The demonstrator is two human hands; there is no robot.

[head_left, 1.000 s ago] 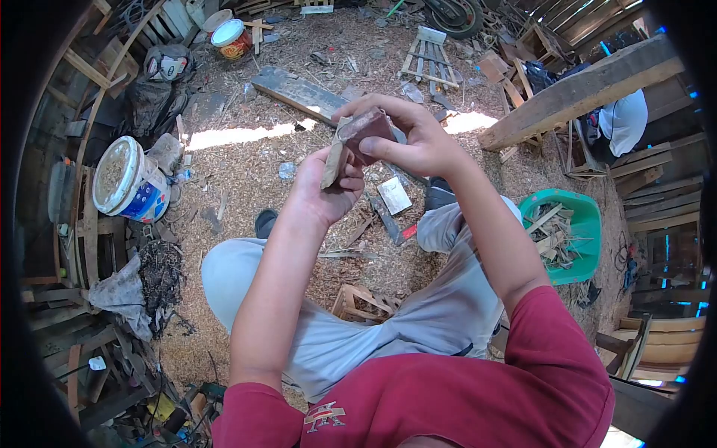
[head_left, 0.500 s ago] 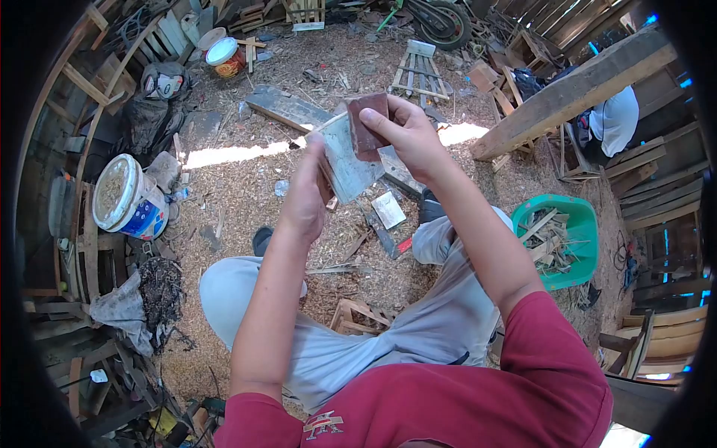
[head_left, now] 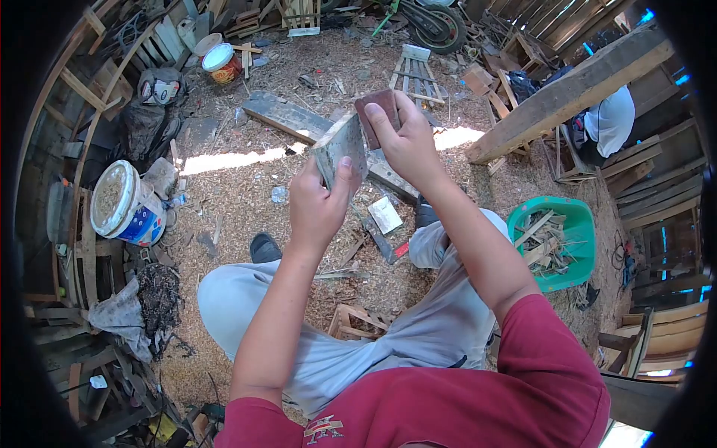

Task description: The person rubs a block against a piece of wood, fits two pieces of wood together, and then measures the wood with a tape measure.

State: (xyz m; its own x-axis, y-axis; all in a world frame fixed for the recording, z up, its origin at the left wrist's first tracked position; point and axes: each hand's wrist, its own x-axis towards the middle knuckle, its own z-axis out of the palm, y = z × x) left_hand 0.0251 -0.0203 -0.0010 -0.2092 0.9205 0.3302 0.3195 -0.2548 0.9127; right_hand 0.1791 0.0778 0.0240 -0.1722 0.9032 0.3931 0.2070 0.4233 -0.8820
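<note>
My left hand [head_left: 320, 200] grips a small board [head_left: 340, 148] with a worn, whitish-grey face. Its thumb lies on that face and the fingers are behind, partly hidden. The board is tilted, with its pale upper edge facing me. In my right hand [head_left: 412, 146] is a reddish-brown piece of sandpaper [head_left: 369, 133], pinched with the thumb on the near side. The sandpaper stands right at the board's upper right edge. Both hands are raised over the ground, in front of my knees.
A long beam [head_left: 280, 118] lies on shavings beyond my hands. Below are a pale square block [head_left: 385, 215] and a red-handled tool [head_left: 384, 245]. A green tub [head_left: 579, 257] of wood scraps stands right, a white bucket [head_left: 123, 201] left. A thick post [head_left: 567, 97] slants at upper right.
The board has turned from its broad face to a more edge-on tilt. My left thumb has come onto its face. The right hand and sandpaper have shifted slightly left.
</note>
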